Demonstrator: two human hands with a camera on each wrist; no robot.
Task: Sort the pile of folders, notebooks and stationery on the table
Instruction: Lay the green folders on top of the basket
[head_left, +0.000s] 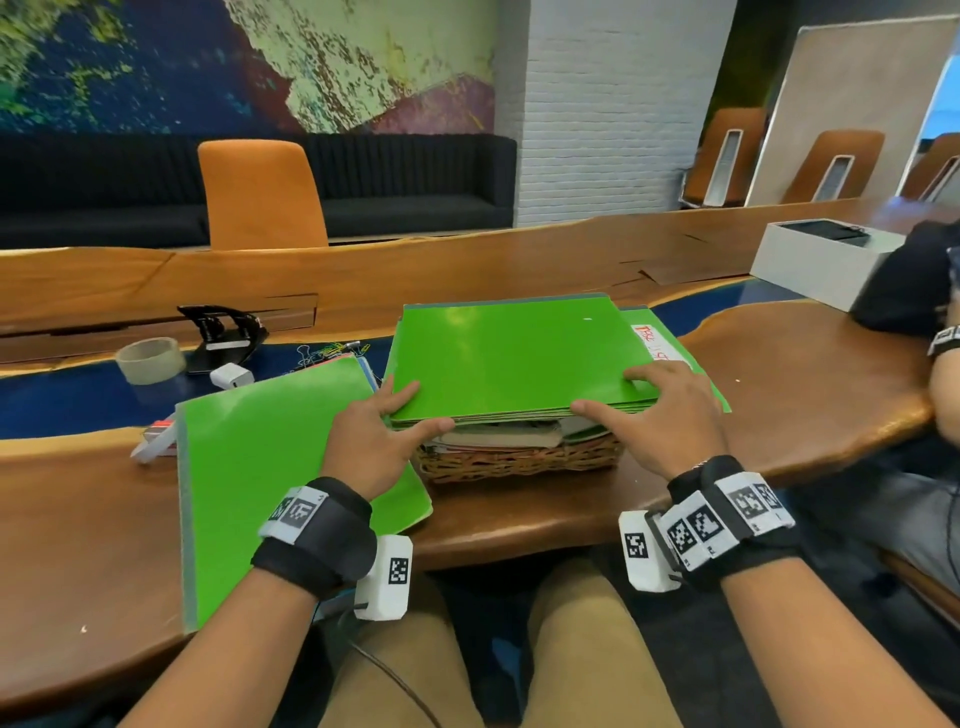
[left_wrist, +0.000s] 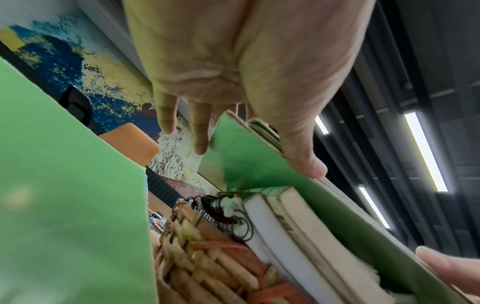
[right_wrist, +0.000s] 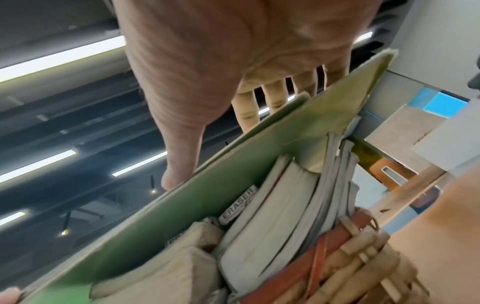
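Both hands on the stack of green folders (head_left: 514, 358) atop the wicker basket (head_left: 519, 460), at surface centre. Left hand (head_left: 371, 441) at the stack's 7 o'clock corner: fingers on the top cover, thumb against the near edge, a loose pinch rather than a firm clamp. Right hand (head_left: 670, 415) at the 5 o'clock corner: fingers flat on the top cover, thumb along the near edge, likewise lightly pinching the folders. From the wrist views, thumbs at the edge of the bundle, fingers above.

Under the folders, inside the basket: paperback books (right_wrist: 270, 207), a spiral-bound notebook (left_wrist: 223, 207), small packs marked ERASER (right_wrist: 237, 202). To the 9 o'clock side, another green folder (head_left: 291, 483) overhanging the near edge of the surface (head_left: 810, 384). Farther off toward 10 o'clock: tape roll (head_left: 150, 359), black tape dispenser (head_left: 223, 332), binder clips (head_left: 327, 351).

Likely step: squaring or lifting the folder stack.

Risks: slick covers sliding apart under so light a hold, fanning toward 3 o'clock where lower folders already stick out; thumb catching a book below and dragging it out; left wrist nudging the overhanging folder off the surface.
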